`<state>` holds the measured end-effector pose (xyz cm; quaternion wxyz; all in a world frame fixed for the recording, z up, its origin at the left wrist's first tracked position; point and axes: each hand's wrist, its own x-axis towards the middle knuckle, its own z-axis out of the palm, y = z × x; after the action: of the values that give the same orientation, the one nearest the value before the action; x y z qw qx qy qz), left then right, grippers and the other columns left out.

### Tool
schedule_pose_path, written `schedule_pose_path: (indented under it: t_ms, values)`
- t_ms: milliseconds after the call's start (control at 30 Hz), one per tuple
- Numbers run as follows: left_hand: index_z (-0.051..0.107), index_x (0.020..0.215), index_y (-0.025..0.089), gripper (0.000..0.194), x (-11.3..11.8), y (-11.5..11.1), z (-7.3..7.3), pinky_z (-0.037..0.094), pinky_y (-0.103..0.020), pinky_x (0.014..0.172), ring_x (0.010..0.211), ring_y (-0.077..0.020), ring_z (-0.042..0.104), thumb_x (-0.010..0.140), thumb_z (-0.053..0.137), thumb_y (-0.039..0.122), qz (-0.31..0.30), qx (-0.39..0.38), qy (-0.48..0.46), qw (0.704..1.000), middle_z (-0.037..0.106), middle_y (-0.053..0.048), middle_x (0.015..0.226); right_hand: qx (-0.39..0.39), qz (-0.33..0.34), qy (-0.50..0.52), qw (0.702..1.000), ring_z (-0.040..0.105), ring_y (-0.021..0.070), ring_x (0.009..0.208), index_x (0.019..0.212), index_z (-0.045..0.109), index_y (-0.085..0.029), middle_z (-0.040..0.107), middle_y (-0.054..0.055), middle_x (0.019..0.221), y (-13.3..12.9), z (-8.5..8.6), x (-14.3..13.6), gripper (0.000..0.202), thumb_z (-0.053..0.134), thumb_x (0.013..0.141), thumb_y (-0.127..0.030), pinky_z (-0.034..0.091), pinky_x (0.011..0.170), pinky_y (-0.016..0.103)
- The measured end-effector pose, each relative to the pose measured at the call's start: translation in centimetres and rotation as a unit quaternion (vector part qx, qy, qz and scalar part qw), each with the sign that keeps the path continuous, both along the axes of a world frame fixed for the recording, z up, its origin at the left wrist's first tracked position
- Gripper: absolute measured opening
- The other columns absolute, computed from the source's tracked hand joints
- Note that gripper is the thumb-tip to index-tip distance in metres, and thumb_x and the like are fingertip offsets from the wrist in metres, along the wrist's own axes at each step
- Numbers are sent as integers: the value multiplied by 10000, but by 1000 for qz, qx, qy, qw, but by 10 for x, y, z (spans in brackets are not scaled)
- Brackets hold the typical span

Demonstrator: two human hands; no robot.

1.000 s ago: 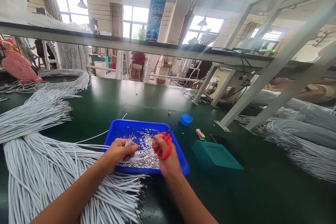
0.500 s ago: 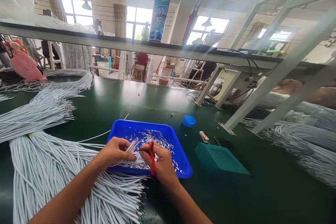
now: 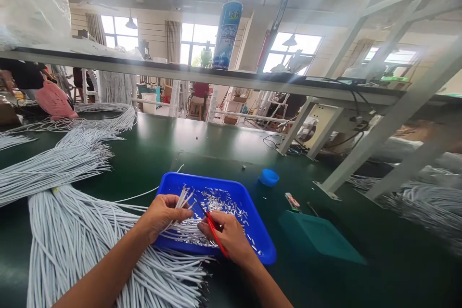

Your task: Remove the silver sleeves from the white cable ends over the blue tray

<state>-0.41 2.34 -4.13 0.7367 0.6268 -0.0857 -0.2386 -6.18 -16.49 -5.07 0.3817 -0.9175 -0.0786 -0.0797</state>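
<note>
Several wires (image 3: 184, 198) stay pinched in the left hand (image 3: 164, 214); the right hand (image 3: 231, 235) grips newly slanted scissors (image 3: 215, 236).

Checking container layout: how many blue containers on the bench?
2: a tray beneath the left hand and right hand, and a small cup off its far right corner. Wires could hide others.

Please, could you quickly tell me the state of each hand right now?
Left hand: closed, holding a small bunch of thin white cables.
Right hand: closed around red-handled scissors with dark blades.
</note>
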Motion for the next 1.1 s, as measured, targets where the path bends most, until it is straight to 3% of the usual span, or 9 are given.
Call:
schedule_pose_path:
  t_ms: [267, 733, 900, 1100]
  values:
    - [667, 724, 122, 277, 1, 0, -4, 324, -205, 534, 506, -74, 464, 589, 788, 331, -1, -14, -28, 1000, 561, 19, 555, -21, 17, 10, 1000, 382, 98, 536, 502, 393, -163, 445, -22, 544, 0, -8, 2, 457, 484, 790, -505, 232, 525, 244]
    - [681, 745, 132, 203, -3, -4, -5, 358, -218, 597, 629, -107, 481, 654, 738, 305, 23, 51, -179, 982, 588, -5, 655, 25, 40, 57, 997, 312, 89, 524, 498, 347, -164, 345, -31, 520, -1, -12, 3, 462, 508, 764, -506, 191, 504, 246]
    - [691, 738, 141, 176, -3, -5, -4, 364, -227, 615, 667, -128, 497, 682, 710, 307, 45, 98, -250, 962, 602, -20, 700, -17, -1, 36, 999, 307, 91, 513, 485, 299, -165, 350, -27, 504, 1, -10, 2, 496, 500, 754, -529, 173, 504, 255]
    - [663, 748, 126, 207, -7, -6, -3, 339, -216, 559, 575, -100, 459, 690, 695, 322, 34, 72, -189, 979, 548, 9, 603, -23, -11, 31, 999, 287, 90, 501, 477, 277, -166, 317, -28, 494, 3, -15, 2, 520, 483, 748, -559, 161, 496, 257]
